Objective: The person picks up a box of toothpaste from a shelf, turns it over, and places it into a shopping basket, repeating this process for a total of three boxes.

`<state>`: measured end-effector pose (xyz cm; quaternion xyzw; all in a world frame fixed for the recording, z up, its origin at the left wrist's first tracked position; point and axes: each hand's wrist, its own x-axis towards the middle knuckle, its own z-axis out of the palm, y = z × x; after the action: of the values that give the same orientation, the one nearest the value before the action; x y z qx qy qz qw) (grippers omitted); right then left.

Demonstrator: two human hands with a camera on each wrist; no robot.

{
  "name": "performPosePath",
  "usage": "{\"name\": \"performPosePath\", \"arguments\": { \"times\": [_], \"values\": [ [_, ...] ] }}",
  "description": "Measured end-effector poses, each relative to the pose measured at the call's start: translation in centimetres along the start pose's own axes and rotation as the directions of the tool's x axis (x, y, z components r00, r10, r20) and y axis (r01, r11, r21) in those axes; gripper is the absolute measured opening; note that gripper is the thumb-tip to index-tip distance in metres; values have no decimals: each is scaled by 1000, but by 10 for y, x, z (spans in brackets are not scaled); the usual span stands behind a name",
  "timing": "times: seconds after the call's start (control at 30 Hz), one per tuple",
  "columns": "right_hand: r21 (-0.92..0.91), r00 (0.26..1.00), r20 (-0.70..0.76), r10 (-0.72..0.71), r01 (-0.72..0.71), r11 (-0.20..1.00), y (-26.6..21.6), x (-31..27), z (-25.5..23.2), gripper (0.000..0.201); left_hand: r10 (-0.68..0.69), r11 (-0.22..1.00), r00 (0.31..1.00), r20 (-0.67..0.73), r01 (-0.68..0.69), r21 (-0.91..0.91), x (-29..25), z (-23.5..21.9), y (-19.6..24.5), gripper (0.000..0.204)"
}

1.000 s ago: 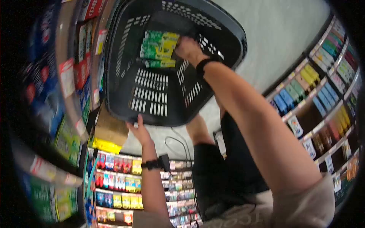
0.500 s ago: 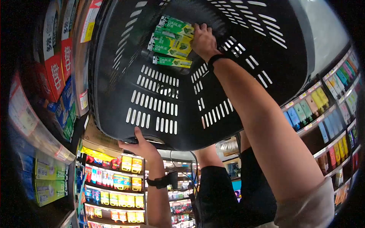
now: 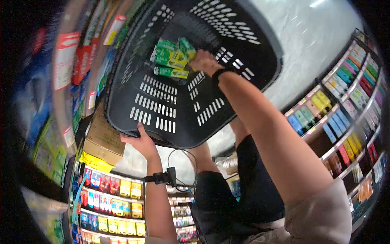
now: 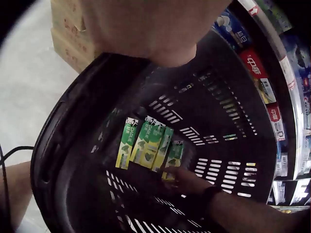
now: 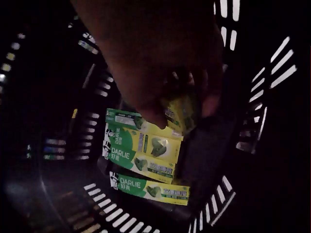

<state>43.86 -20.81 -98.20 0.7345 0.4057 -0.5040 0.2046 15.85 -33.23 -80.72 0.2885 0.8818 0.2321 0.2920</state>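
As our right hand (image 3: 205, 62) pinches one Darlie carton (image 5: 179, 115) and our left hand (image 3: 143, 144) grips the basket rim (image 3: 183, 145), we risk the neighbouring cartons (image 3: 168, 61) sliding if it tilts.

Beige tee (image 3: 321, 211), blk shorts (image 3: 260, 183), 2 blk wristbands (image 3: 158, 178).

Store aisle, smooth pale grey floor (image 3: 300, 40), white glare up top in head view. Right side: dark-framed shelving (image 3: 321, 121), pale price strips, rows of coloured bottles. Bottom: brightly lit shelf unit (image 3: 118, 197), packed with red, blue, yellow goods. Left: close shelves (image 3: 65, 116), blurry, red-and-white price tags (image 3: 67, 42) along edges. Brown cardboard box (image 3: 103, 140), yellow pack (image 3: 96, 161) just beside it. Left wrist view: stacked brown cartons (image 4: 70, 41), reddish print.
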Motion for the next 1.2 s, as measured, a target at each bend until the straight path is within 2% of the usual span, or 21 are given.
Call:
{"name": "performPosePath", "arguments": {
  "times": [0.03,0.07,0.1,0.13,0.23,0.27,0.3,0.37,0.4,0.43,0.5,0.6,0.63,0.7,0.73,0.8,0.87,0.9,0.97,1.1,1.2],
  "values": [
    [43,996,5,-84,84,996,20,20,28,62,19,998,999,38,-21,56,4,-6,-4,67],
    [72,981,121,-154,146,987,22,-13,0,58,39,992,996,75,-47,116,8,-14,-11,67],
    [109,974,151,-169,154,982,21,-44,-21,53,56,981,992,115,-76,176,7,-20,-7,67],
    [91,978,112,-177,167,982,27,-63,-24,49,89,941,996,22,-91,325,-2,-21,11,58],
    [65,971,64,-230,226,972,34,-152,-77,40,336,887,941,41,-331,321,-14,-56,66,49],
    [79,975,161,-152,141,987,32,-182,-101,38,456,835,883,114,-469,289,-21,-71,86,48],
    [72,971,150,-187,178,981,41,-193,-104,42,567,769,806,168,-591,242,-27,-80,106,47],
    [35,954,121,-276,274,961,46,-244,-132,46,595,740,738,317,-657,140,-42,-99,134,48],
    [-43,921,67,-383,386,921,44,-273,-146,51,623,708,683,381,-700,95,-47,-115,148,49],
    [30,906,81,-415,414,910,44,-305,-160,54,532,799,710,462,-601,4,-58,-131,167,53],
    [129,816,140,-561,547,827,44,-354,-179,54,368,919,690,624,-370,-133,-83,-167,210,60],
    [328,713,135,-688,624,710,16,-482,-224,50,467,879,555,689,-377,-292,-112,-232,256,75],
    [349,656,88,-750,685,640,9,-511,-234,50,518,851,518,681,-388,-353,-119,-255,271,77],
    [287,616,138,-775,724,627,-5,-561,-246,51,558,829,482,675,-367,-423,-133,-302,290,74],
    [377,648,190,-738,646,664,-18,-598,-257,50,526,849,482,701,-258,-461,-138,-324,296,68],
    [422,607,154,-779,673,608,-32,-636,-263,45,518,818,495,697,-50,-573,-158,-367,310,49],
    [551,541,54,-839,685,477,-48,-673,-265,43,544,792,532,649,-70,-607,-173,-410,321,47],
    [615,548,85,-832,628,476,-58,-697,-274,43,562,769,547,621,-67,-636,-177,-426,322,47],
    [740,500,39,-865,567,361,-73,-740,-288,44,607,700,622,495,-124,-703,-185,-462,326,46],
    [731,371,-42,-928,644,225,-92,-781,-297,37,642,530,730,235,-201,-824,-216,-527,342,45],
    [638,285,-67,-956,749,179,-101,-804,-294,33,654,500,745,131,-296,-814,-233,-552,345,44]
  ]
}}
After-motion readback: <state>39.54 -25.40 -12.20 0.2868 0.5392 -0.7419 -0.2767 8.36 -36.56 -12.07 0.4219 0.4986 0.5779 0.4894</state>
